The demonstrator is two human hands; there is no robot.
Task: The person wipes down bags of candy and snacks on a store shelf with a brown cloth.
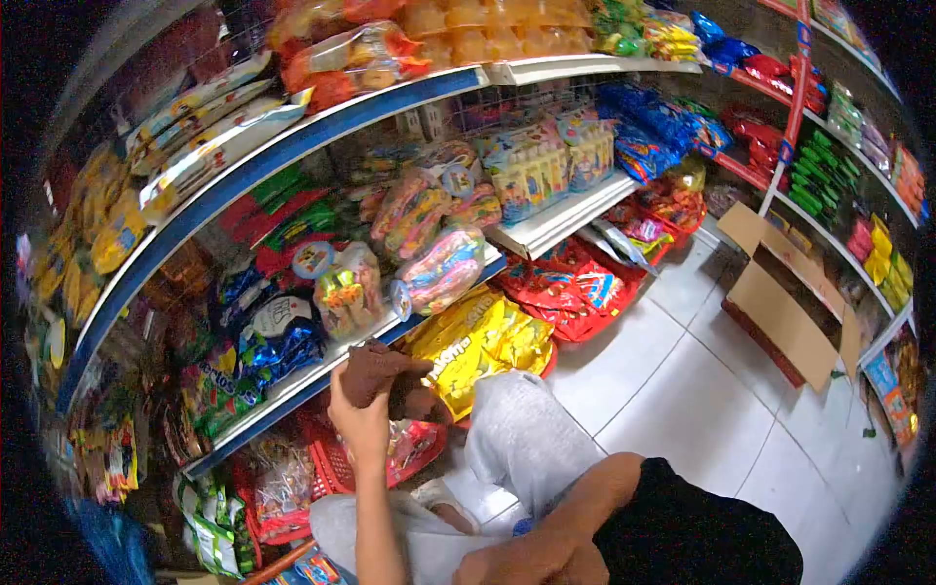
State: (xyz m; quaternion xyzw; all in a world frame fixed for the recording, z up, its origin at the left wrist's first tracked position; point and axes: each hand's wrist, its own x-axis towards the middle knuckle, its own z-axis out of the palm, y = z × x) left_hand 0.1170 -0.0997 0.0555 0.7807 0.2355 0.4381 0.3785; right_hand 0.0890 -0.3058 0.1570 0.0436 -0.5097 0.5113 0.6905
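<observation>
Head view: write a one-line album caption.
A left hand grips a bunched brown cloth beside a shelf of colourful packets, above a red basket.

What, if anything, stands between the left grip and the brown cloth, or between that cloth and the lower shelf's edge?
Nothing visible in either gap: the left hand already holds the brown cloth beside the shelf edge. The nearest jar of sweets stands behind that edge.

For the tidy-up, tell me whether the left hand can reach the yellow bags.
Likely yes: the left hand is near the yellow bags, their tops uncovered, though it holds brown cloth.
</observation>
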